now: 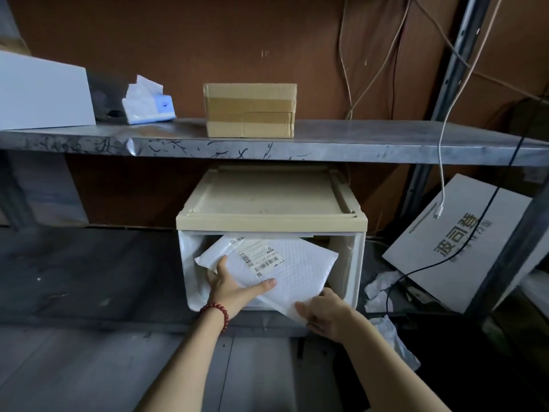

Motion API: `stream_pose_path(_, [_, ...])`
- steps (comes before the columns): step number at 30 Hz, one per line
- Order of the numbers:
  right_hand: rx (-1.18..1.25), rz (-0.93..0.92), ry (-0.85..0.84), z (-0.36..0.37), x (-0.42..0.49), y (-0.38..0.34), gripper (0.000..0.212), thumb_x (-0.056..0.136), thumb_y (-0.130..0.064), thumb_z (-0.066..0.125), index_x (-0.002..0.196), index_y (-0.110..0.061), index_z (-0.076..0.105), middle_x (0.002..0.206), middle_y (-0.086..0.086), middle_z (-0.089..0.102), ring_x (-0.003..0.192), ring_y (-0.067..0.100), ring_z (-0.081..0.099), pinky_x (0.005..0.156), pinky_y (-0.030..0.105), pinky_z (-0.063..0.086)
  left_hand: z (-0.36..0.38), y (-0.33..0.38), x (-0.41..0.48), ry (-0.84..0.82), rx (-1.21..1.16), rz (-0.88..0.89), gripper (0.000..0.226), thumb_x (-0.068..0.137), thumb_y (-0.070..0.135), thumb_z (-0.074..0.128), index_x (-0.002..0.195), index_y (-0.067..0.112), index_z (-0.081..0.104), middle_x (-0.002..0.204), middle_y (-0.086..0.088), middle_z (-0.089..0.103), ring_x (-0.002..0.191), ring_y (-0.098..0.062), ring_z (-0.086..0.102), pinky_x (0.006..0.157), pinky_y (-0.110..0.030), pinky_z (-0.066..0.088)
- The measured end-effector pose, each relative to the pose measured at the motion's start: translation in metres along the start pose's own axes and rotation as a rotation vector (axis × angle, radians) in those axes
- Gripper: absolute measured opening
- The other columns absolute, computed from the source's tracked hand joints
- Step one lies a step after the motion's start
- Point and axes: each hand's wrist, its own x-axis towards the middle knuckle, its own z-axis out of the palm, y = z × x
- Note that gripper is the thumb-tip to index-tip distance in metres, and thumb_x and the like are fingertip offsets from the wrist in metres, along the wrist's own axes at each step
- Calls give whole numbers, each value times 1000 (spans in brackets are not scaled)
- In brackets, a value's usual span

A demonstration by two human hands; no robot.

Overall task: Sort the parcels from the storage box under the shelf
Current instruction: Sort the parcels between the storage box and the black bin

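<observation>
Bubble mailer (pixel 300 269), white, juts tilted from the open front of the storage box (pixel 267 223); left hand (pixel 234 288) grips its left edge, right hand (pixel 325 315) pinches its near corner.

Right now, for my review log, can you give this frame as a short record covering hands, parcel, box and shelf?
left hand: grips the white padded parcel at its left edge, thumb on top
right hand: holds the parcel's near corner
parcel: label up, tilted, partly inside the storage box
storage box: under the shelf, front open, beige lid on
shelf: cardboard box, tissue pack
</observation>
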Motion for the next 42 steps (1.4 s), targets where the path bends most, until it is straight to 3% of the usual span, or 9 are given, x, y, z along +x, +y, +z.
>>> stream_pose_path(3, [26, 0, -42, -3, -13, 2, 44, 85, -6, 68, 124, -11, 47, 116, 10, 62, 84, 19, 58, 59, 26, 46, 4, 7, -6, 135, -254, 23, 119, 48, 32, 95, 144, 12, 28, 144, -5, 30, 130, -22, 39, 102, -44, 44])
stream_pose_path(7, [120, -18, -114, -10, -31, 2, 43, 87, 1, 65, 125, -5, 47, 115, 14, 62, 89, 24, 60, 60, 28, 48, 9, 6, -19, 285, -257, 27, 100, 58, 10, 91, 140, 8, 35, 141, -10, 29, 129, -24, 39, 105, -38, 41])
stream_pose_path(11, [379, -78, -154, -16, -42, 0, 37, 84, 23, 50, 117, 7, 52, 106, 21, 62, 88, 34, 59, 62, 37, 50, 5, 3, -29, 176, -359, 1, 101, 60, 1, 88, 144, 12, 31, 145, -9, 30, 131, -27, 40, 103, -48, 43])
stream_pose_path(15, [504, -124, 92, -32, -36, 0, 39, 80, 18, 60, 114, 3, 50, 105, 23, 58, 96, 38, 56, 88, 55, 49, -4, 0, -41, 27, -338, 24, 102, 64, 1, 86, 146, 16, 28, 149, -4, 31, 134, -26, 37, 106, -48, 40])
stream_pose_path(23, [144, -213, 212, -41, -37, 7, 55, 56, -8, 90, 91, -11, 49, 111, 18, 60, 103, 36, 60, 90, 50, 53, -9, -4, -44, 67, -226, -37, 95, 74, 4, 78, 149, 19, 21, 149, -4, 29, 132, -25, 38, 103, -44, 43])
stream_pose_path(29, [-251, -137, -46, -33, -45, 7, 80, 61, -14, 90, 130, -8, 49, 118, 7, 57, 89, 15, 58, 67, 19, 50, -15, -13, -39, 223, -108, -125, 106, 61, 10, 88, 145, 9, 24, 138, -11, 44, 124, -28, 47, 97, -35, 43])
stream_pose_path(33, [-458, -144, -80, -26, -42, 8, 87, 64, -18, 88, 139, -7, 45, 130, 8, 55, 117, 24, 54, 102, 34, 46, -15, -18, -40, 213, 13, -152, 106, 63, 17, 88, 146, 8, 23, 144, -12, 37, 130, -27, 42, 98, -32, 40])
stream_pose_path(37, [-471, -176, -56, -21, -36, 8, 86, 64, -17, 87, 138, -14, 44, 129, 6, 52, 118, 24, 52, 101, 35, 46, -17, -16, -38, 224, 59, -137, 108, 64, 21, 88, 148, 12, 21, 146, -14, 33, 131, -28, 40, 100, -34, 39])
stream_pose_path(42, [-527, -79, -146, -16, -37, 11, 75, 68, -18, 85, 132, -17, 46, 105, -2, 49, 97, 18, 50, 78, 29, 45, -18, -20, -38, 174, 161, -192, 87, 62, 20, 88, 134, 5, 42, 137, -14, 45, 121, -27, 50, 93, -30, 45])
